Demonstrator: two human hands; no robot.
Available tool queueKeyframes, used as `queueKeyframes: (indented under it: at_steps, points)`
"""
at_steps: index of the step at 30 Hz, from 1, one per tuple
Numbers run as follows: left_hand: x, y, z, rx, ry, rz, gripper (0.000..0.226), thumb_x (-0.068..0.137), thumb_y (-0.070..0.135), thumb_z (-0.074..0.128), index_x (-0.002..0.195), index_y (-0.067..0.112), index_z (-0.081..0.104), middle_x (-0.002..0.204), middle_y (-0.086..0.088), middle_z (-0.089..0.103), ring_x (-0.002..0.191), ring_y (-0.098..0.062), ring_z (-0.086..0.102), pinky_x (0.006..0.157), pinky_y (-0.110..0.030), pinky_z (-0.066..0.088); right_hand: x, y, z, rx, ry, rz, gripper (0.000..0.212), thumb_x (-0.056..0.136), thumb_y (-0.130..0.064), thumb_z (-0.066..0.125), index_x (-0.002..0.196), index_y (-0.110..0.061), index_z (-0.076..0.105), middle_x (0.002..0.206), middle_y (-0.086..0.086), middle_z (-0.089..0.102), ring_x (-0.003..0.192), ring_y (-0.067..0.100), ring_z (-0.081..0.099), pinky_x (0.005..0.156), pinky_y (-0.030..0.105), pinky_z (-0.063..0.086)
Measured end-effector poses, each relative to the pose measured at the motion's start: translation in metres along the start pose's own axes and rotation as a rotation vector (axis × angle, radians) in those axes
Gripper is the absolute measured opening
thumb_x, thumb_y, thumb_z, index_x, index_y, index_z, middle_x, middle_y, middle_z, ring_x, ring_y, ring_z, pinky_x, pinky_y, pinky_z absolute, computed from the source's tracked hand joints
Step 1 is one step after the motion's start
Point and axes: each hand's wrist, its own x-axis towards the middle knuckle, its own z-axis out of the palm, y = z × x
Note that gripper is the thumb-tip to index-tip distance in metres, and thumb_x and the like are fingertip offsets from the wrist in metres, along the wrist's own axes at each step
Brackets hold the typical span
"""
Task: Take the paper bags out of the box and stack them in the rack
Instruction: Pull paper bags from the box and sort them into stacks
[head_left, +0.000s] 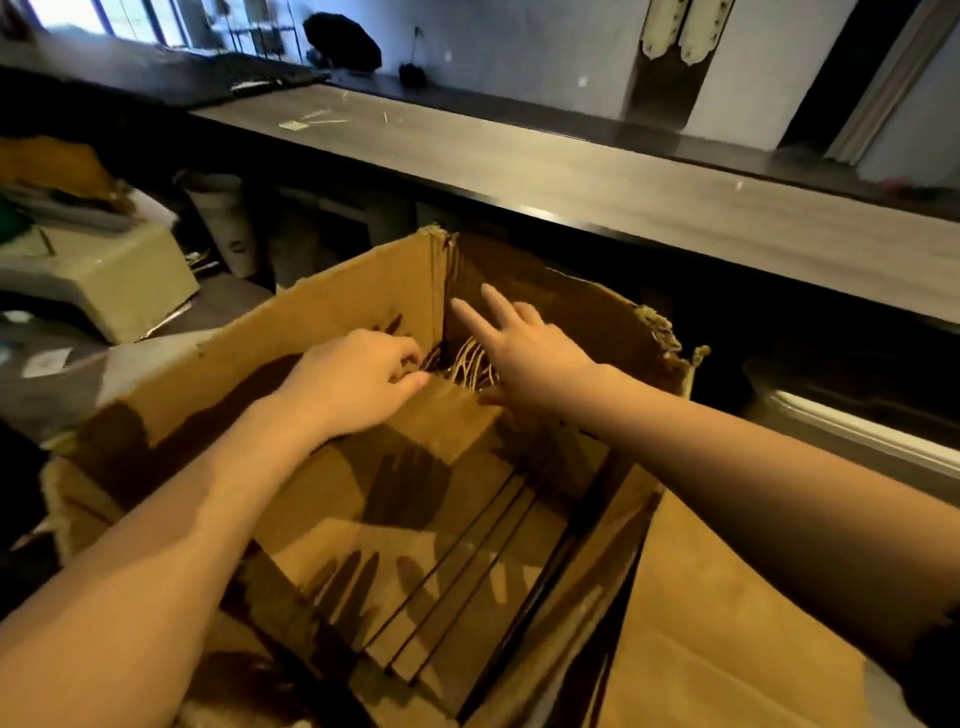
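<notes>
Left hand (358, 379): fingers curled, pinching the top edge of the paper bags (441, 421).
Right hand (524, 348): fingers straight and spread over the string handles (470, 364), thumb touching the bags' edge.
Bags: one bundle in the far corner of the box (322, 306).
Box floor: mostly bare, crossed by thin dark bars (467, 561); whether they belong to a rack, I cannot tell.
Progress: probably late, with this bundle still to lift out and stack.

Open-topped box (332, 312), counter (623, 187) overhanging behind.
</notes>
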Motion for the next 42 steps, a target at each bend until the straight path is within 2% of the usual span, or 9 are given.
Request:
queueKeyframes:
  at_steps: [5, 13, 19, 21, 24, 27, 33, 36, 42]
  points:
    - [0.002, -0.026, 0.014, -0.103, -0.14, 0.006, 0.036, 0.093, 0.045, 0.05, 0.126, 0.031, 0.053, 0.1, 0.012, 0.062, 0.087, -0.006, 0.056, 0.076, -0.03, 0.051, 0.021, -0.005, 0.041, 0.146, -0.41, 0.037, 0.119, 0.076, -0.049, 0.07, 0.147, -0.028, -0.023, 0.155, 0.018, -0.02, 0.142, 0.043, -0.009, 0.116, 0.057, 0.012]
    - [0.004, -0.029, 0.014, -0.121, -0.238, 0.055, 0.042, 0.091, 0.046, 0.052, 0.13, 0.031, 0.05, 0.107, 0.009, 0.062, 0.083, -0.003, 0.057, 0.076, -0.028, 0.052, 0.004, -0.013, 0.061, 0.146, -0.602, -0.042, 0.12, 0.07, -0.047, 0.078, 0.148, -0.037, -0.013, 0.158, 0.015, -0.003, 0.142, 0.043, 0.009, 0.113, 0.054, 0.023]
    - [0.006, -0.023, 0.012, -0.1, -0.283, 0.082, 0.042, 0.093, 0.045, 0.049, 0.131, 0.028, 0.049, 0.108, 0.006, 0.062, 0.088, -0.008, 0.057, 0.083, -0.032, 0.051, -0.004, -0.019, 0.058, 0.097, -0.42, -0.027, 0.124, 0.063, -0.035, 0.085, 0.151, -0.025, -0.002, 0.151, 0.017, 0.023, 0.138, 0.042, 0.023, 0.112, 0.052, 0.02]
    - [0.007, -0.027, 0.013, -0.101, -0.274, 0.055, 0.041, 0.094, 0.044, 0.048, 0.131, 0.026, 0.049, 0.104, 0.007, 0.063, 0.086, -0.007, 0.057, 0.08, -0.031, 0.051, -0.001, -0.021, 0.058, 0.165, -0.323, 0.013, 0.115, 0.069, -0.022, 0.083, 0.15, -0.021, 0.001, 0.145, 0.017, 0.035, 0.133, 0.043, 0.034, 0.11, 0.052, 0.028]
    - [0.007, -0.036, 0.016, -0.099, -0.242, -0.009, 0.042, 0.094, 0.043, 0.048, 0.132, 0.025, 0.048, 0.102, 0.006, 0.063, 0.09, -0.009, 0.059, 0.082, -0.031, 0.051, 0.003, -0.019, 0.049, 0.358, -0.101, 0.022, 0.093, 0.072, -0.002, 0.074, 0.143, -0.019, 0.016, 0.126, 0.015, 0.05, 0.109, 0.036, 0.055, 0.089, 0.047, 0.05]
    - [0.007, -0.047, 0.019, -0.122, -0.174, -0.098, 0.048, 0.093, 0.044, 0.05, 0.136, 0.024, 0.043, 0.121, 0.0, 0.059, 0.104, -0.016, 0.057, 0.088, -0.034, 0.05, 0.002, -0.014, 0.032, 0.516, 0.018, -0.024, 0.074, 0.073, 0.0, 0.073, 0.134, -0.016, 0.033, 0.116, 0.009, 0.056, 0.1, 0.026, 0.058, 0.08, 0.037, 0.054]
    - [0.004, -0.064, 0.023, -0.297, -0.023, -0.305, 0.058, 0.093, 0.051, 0.043, 0.136, 0.013, 0.037, 0.134, -0.009, 0.049, 0.114, -0.022, 0.052, 0.09, -0.034, 0.046, -0.02, -0.005, 0.001, 0.857, 0.203, -0.067, 0.055, 0.075, -0.001, 0.074, 0.12, -0.019, 0.049, 0.117, -0.006, 0.051, 0.11, 0.013, 0.052, 0.085, 0.021, 0.051]
    - [0.005, -0.066, 0.025, -0.401, -0.048, -0.359, 0.063, 0.094, 0.057, 0.033, 0.139, 0.013, 0.034, 0.135, -0.009, 0.048, 0.115, -0.024, 0.051, 0.093, -0.036, 0.044, -0.032, 0.002, -0.011, 1.109, 0.27, -0.039, 0.054, 0.073, -0.004, 0.078, 0.115, -0.023, 0.051, 0.102, -0.01, 0.051, 0.089, 0.007, 0.051, 0.068, 0.011, 0.049]
    - [0.005, -0.054, 0.022, -0.688, -0.172, -0.468, 0.076, 0.085, 0.074, 0.022, 0.143, 0.026, 0.035, 0.147, 0.001, 0.039, 0.133, -0.026, 0.037, 0.112, -0.042, 0.026, -0.056, 0.016, -0.025, 1.571, 0.308, 0.031, 0.059, 0.068, -0.003, 0.078, 0.111, -0.033, 0.051, 0.082, 0.002, 0.05, 0.071, 0.012, 0.063, 0.066, 0.021, 0.055]
